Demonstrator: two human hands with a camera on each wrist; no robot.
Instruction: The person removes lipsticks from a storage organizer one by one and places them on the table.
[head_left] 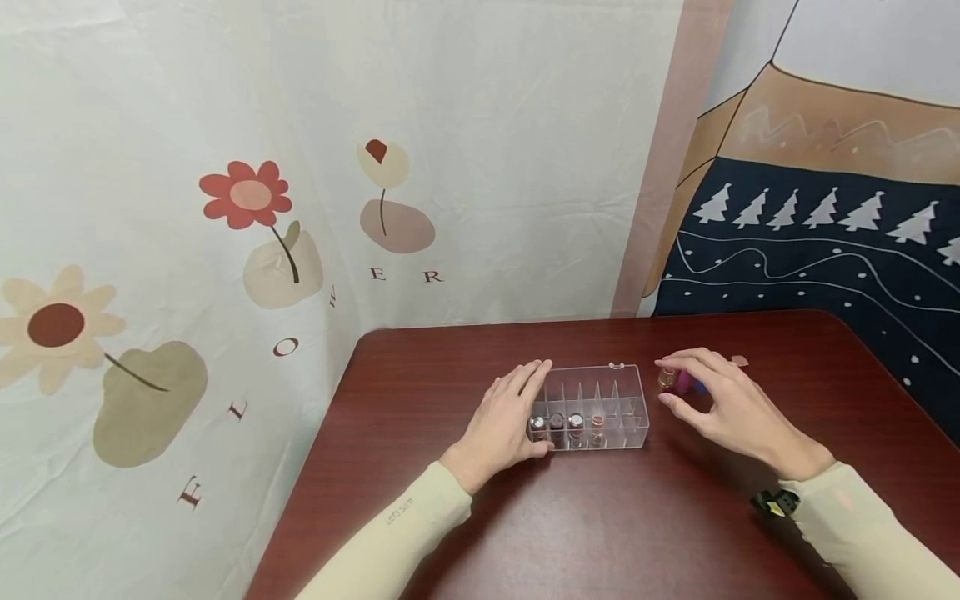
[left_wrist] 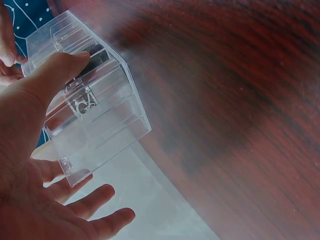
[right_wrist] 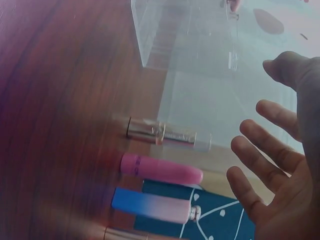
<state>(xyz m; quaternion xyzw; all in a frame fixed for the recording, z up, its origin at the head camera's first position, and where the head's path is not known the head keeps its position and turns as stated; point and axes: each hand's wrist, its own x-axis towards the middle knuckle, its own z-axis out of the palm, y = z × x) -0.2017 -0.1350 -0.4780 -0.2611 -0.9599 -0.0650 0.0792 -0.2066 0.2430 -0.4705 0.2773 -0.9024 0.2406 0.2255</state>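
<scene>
Nearest the camera are my pale sleeves (head_left: 877, 525), reaching forward from the bottom edge. Biggest is the light wall cloth (head_left: 525, 167) with its flowers, meeting a dark blue cloth (head_left: 810, 237) with white trees on my right. Below them is the reddish-brown bench (head_left: 600, 525). My left grip (head_left: 501, 421) grasps the left end of the clear box, thumb on the near wall and fingers across the far side. My right grip (head_left: 723, 404) is released, thumb and fingers spread, holding nothing, just beside the tubes. The clear box (head_left: 636, 436) sits on the bench, four small tubes (head_left: 575, 427) in its front row. Right of it, upright on the bench, stand a blue-and-pink tube (right_wrist: 150, 204), a pink tube (right_wrist: 161, 170) and, closest to the box, a gold tube (right_wrist: 162, 134).
</scene>
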